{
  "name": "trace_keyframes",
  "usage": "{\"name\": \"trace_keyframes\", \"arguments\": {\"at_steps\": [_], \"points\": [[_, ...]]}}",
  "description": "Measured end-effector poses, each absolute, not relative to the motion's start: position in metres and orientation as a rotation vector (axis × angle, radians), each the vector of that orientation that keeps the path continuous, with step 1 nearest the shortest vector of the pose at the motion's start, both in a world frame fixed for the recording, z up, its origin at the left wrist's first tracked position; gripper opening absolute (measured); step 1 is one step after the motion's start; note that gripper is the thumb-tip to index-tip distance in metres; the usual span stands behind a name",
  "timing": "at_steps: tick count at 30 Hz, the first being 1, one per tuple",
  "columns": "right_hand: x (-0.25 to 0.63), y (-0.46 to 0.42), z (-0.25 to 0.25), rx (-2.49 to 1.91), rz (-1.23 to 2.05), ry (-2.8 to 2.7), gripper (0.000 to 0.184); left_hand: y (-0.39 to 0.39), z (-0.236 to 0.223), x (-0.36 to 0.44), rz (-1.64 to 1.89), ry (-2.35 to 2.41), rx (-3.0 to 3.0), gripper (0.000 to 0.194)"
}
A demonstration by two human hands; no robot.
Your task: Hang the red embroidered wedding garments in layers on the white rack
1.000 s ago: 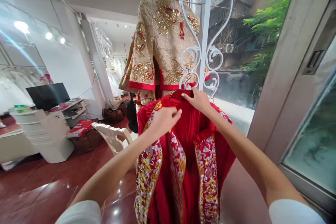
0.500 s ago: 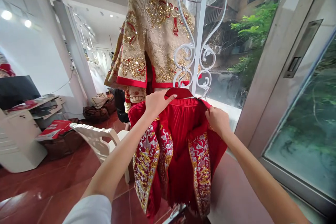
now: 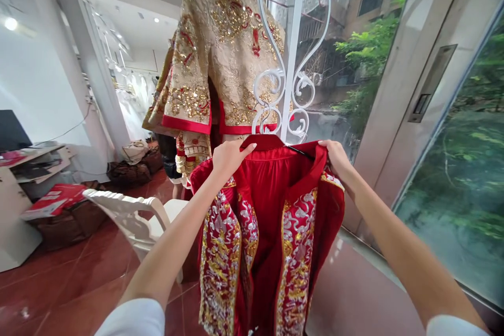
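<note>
A red garment (image 3: 263,184) with silver and gold embroidered panels and a gathered top edge hangs in front of me. The red hanger (image 3: 264,141) has its metal hook up at the white scrollwork rack (image 3: 289,58). My left hand (image 3: 230,157) is closed around the hanger's left side and the cloth there, thumb lying along the top. With its fingers pinched, my right hand (image 3: 334,156) holds the garment's top edge at the right corner. A black rod, partly hidden, runs from the hanger toward that corner.
Behind hangs a beige jacket (image 3: 236,52) with gold sequins and red trim. A white chair (image 3: 129,215) stands at left, near brown bags (image 3: 134,168) and a desk (image 3: 43,163) with a monitor. Glass doors (image 3: 464,194) are at right, above a pale pinkish surface (image 3: 350,283).
My right hand has moved right and up, drawing the garment's right corner outward and widening its top edge. The left hand keeps its hold on the hanger. The view has shifted rightward.
</note>
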State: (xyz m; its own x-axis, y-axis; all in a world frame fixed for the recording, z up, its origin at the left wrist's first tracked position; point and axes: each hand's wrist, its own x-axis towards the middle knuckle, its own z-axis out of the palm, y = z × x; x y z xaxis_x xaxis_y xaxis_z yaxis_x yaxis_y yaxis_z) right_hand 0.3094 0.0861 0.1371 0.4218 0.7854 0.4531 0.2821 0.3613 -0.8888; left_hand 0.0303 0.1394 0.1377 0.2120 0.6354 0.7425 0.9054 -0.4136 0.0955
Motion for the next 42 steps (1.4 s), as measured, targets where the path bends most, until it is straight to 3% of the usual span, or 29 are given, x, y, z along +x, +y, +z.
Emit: {"name": "trace_keyframes", "arguments": {"at_steps": [4,7,12,15,18,24,28,32,34,42], "points": [[0.311,0.094,0.153,-1.204,0.443,-1.112,0.017,0.14,0.137,0.03,-1.014,-1.414,-2.135,0.072],[0.303,0.087,0.155,-1.185,0.322,-1.181,0.024,0.14,0.135,0.031,-1.02,-1.429,-2.127,0.072],[0.271,0.051,0.12,-1.349,-0.416,-1.711,0.031,0.144,0.133,0.032,-1.054,-1.454,-2.137,0.069],[0.254,0.037,0.09,-1.509,-0.848,-1.688,0.027,0.135,0.129,0.031,-1.126,-1.374,-2.125,0.059],[0.244,0.032,0.072,-1.639,-1.017,-1.58,0.025,0.106,0.108,0.037,-1.236,-1.286,-1.993,0.053],[0.223,0.027,0.05,-1.73,-1.056,-1.402,0.025,0.062,-0.012,0.073,-0.998,-1.339,-2.229,0.057],[0.207,0.021,0.006,-1.572,-0.935,-1.418,0.02,0.072,-0.075,0.066,-0.994,-1.557,-2.14,0.062],[0.192,0.032,-0.047,-1.47,-0.713,-1.61,0.012,0.077,-0.086,0.031,-1.185,-1.481,-2.173,0.071],[0.186,0.047,-0.064,-1.477,-0.623,-1.717,0.018,0.075,-0.084,0.015,-1.271,-1.393,-2.229,0.07],[0.176,0.082,-0.063,-2.03,-0.66,-1.69,0.042,0.058,-0.094,-0.005,-1.638,-1.232,-2.293,0.057]]}}
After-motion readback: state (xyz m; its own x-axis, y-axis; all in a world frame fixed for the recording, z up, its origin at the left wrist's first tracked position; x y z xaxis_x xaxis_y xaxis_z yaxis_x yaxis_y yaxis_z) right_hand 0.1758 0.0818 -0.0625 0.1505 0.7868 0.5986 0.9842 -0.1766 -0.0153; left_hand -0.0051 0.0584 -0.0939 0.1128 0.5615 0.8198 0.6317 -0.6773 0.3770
